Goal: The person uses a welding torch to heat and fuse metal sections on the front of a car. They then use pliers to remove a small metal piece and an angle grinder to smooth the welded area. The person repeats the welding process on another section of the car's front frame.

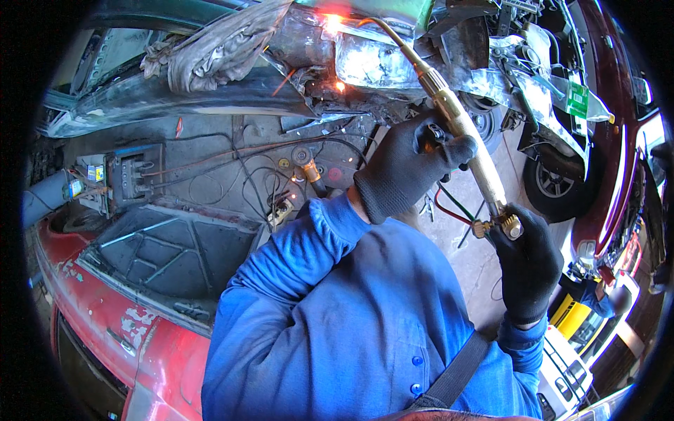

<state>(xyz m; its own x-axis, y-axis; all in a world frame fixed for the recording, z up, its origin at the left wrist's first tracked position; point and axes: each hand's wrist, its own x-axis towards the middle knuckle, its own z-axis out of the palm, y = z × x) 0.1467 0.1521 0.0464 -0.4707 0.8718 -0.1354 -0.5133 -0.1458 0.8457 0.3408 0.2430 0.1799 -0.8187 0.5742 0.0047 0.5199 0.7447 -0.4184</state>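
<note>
The torch (pixel 460 126), a brass gas tool, runs diagonally up to a flame (pixel 331 24) on the torn car body (pixel 365 67). The left hand (pixel 411 165), gloved black, is wrapped tight around the torch's middle. The right hand (pixel 526 263), also gloved, pinches the valve knobs (pixel 502 226) at the torch's lower end. Left of the flame a rag (pixel 217 49) drapes over the body. Below the torch lie hoses (pixel 456 210), and left of it a red car (pixel 119 309) with an open hatch.

Green rectangular label (pixel 578 100) at upper right of the frame, stuck on crumpled silvery sheeting; edges slightly curled. Small yellow-and-blue stickers (pixel 95 172) at middle left, on a grey box; print too small to tell.
</note>
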